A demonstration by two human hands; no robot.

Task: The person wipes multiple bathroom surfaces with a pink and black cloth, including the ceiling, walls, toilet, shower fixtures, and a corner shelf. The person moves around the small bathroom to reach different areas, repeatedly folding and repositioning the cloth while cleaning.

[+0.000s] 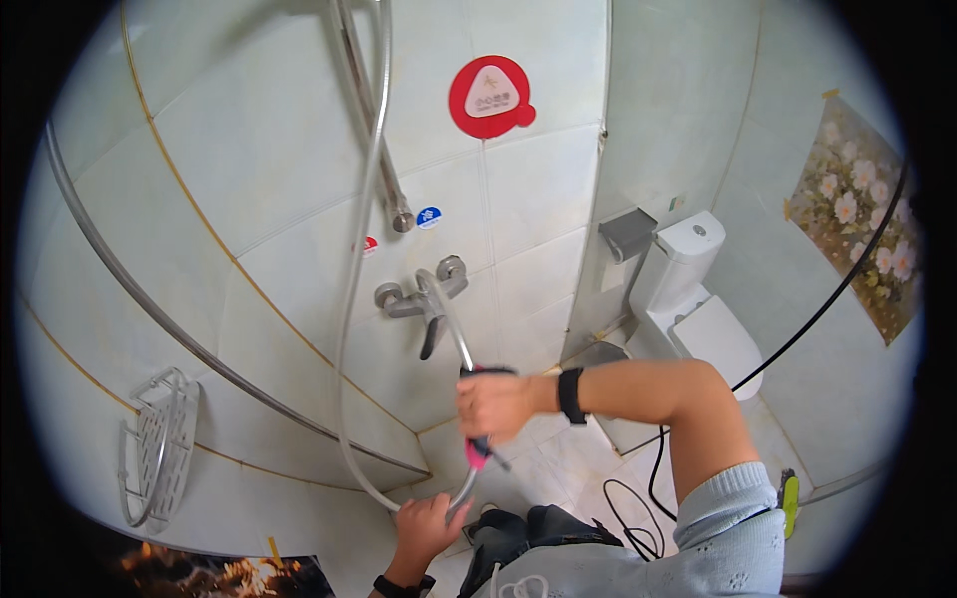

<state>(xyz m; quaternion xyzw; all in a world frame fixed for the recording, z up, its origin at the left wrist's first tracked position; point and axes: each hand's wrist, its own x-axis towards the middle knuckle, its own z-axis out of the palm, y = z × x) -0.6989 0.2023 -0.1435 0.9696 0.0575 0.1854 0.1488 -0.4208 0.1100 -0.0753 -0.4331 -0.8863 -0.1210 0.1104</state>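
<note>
A silvery shower hose [345,321] loops down from the top of the wall and back up to a chrome mixer tap [426,299]. At the loop's lower bend my left hand [431,527] is closed around the hose. My right hand [495,407], slightly blurred, is closed higher up around a pink and black item [477,451] on the tap side of the hose. The hose enters this item above my fist and comes out below it. What the item is cannot be told, as my fingers hide most of it. Below the tap body points its dark-tipped lever [429,340].
A chrome slide bar [374,127] runs up the tiled wall. At the left hangs a wire shelf [161,448] below a curved rail [149,247]. A toilet [710,329] and paper holder [628,232] stand right. A black cable [822,310] trails to the floor, coiling near my legs.
</note>
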